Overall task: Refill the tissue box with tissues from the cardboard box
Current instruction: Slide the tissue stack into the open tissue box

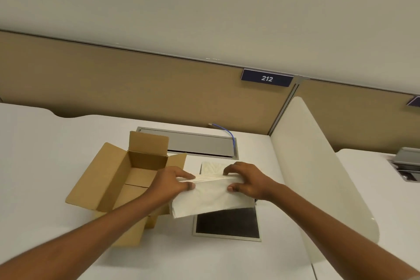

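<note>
A white stack of tissues (211,198) is held between both hands above the tissue box (227,224), a dark box with a pale grey rim. My left hand (169,183) grips the stack's left end and my right hand (246,180) grips its right end. More white tissue (213,168) shows behind the stack, over the far end of the tissue box. The open cardboard box (127,179) stands just left of the hands, flaps spread; the part of its inside that I can see holds nothing.
A white desk (56,154) carries everything. A grey cable hatch (195,144) with a blue cable (227,132) lies behind the boxes. A tan partition (136,88) with a sign reading 212 closes the back. A cream divider panel (318,166) rises on the right.
</note>
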The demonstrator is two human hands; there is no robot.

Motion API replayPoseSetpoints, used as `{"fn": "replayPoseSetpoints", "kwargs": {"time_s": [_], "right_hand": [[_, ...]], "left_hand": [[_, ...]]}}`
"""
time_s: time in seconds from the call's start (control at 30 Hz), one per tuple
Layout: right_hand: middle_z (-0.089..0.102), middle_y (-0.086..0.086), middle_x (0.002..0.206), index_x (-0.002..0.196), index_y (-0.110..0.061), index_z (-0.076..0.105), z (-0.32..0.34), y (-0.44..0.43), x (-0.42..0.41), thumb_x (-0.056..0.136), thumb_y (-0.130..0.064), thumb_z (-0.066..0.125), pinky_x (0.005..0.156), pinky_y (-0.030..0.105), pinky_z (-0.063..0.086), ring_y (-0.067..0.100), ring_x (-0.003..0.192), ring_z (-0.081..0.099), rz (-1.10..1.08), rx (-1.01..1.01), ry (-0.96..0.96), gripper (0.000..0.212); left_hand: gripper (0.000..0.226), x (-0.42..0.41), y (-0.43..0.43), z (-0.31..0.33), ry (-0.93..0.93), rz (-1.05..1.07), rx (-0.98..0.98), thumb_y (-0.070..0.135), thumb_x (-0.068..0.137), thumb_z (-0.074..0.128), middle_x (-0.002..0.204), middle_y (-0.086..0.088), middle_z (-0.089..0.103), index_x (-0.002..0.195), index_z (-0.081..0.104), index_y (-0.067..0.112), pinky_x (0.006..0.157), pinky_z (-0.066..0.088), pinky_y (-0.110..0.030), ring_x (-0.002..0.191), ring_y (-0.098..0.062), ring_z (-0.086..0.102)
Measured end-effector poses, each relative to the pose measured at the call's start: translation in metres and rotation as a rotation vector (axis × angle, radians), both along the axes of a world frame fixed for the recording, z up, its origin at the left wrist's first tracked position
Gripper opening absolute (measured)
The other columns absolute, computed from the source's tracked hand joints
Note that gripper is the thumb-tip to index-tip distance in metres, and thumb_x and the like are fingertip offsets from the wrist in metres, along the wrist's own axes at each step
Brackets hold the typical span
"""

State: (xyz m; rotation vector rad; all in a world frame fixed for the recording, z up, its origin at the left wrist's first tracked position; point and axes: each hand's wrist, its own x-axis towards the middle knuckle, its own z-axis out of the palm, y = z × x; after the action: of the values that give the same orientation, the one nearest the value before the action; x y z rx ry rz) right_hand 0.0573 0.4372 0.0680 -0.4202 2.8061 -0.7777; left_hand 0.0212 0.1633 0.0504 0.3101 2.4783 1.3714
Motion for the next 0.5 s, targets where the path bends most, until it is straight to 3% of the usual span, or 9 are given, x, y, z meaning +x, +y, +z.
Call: {"fn": "replayPoseSetpoints", "kwargs": {"time_s": [0.13,0.3,0.4,0.5], "right_hand": [[0.064,0.0,0.118,0.12,-0.019,0.065,-0.032,0.031,0.028,0.085,-0.035,0.073,0.094,0.027,0.04,0.017,0.107,0.056,-0.136,-0.043,-0.075,0.039],[0.061,-0.001,0.098,0.123,-0.018,0.066,-0.072,0.054,0.044,0.085,-0.031,0.073,0.078,0.016,0.033,0.013,0.093,0.054,-0.205,-0.006,-0.184,0.04],[0.066,0.006,0.111,0.124,-0.015,0.066,-0.093,0.059,0.045,0.086,-0.028,0.073,0.077,0.009,0.03,0.015,0.102,0.056,-0.253,-0.016,-0.226,0.042],[0.064,0.002,0.124,0.124,-0.013,0.065,-0.108,0.062,0.042,0.085,-0.023,0.074,0.082,0.004,0.029,0.01,0.112,0.053,-0.307,-0.066,-0.269,0.042]], "left_hand": [[0.026,0.007,0.042,-0.028,-0.077,-0.078,-0.088,0.022,0.076,0.078,0.117,0.0,0.066,0.102,0.075,0.018,0.082,0.043,-0.023,0.099,-0.016,0.057],[0.024,0.018,0.079,-0.072,-0.177,-0.101,-0.111,0.015,0.08,0.073,0.117,-0.004,0.067,0.104,0.073,0.016,0.087,0.044,-0.023,0.101,-0.014,0.058],[0.024,0.018,0.09,-0.09,-0.199,-0.115,-0.126,0.014,0.082,0.071,0.119,-0.004,0.066,0.106,0.072,0.015,0.087,0.04,-0.02,0.104,-0.014,0.057],[0.024,0.015,0.096,-0.106,-0.208,-0.124,-0.133,0.013,0.083,0.069,0.12,-0.004,0.065,0.108,0.071,0.014,0.087,0.038,-0.018,0.108,-0.014,0.057]]}}
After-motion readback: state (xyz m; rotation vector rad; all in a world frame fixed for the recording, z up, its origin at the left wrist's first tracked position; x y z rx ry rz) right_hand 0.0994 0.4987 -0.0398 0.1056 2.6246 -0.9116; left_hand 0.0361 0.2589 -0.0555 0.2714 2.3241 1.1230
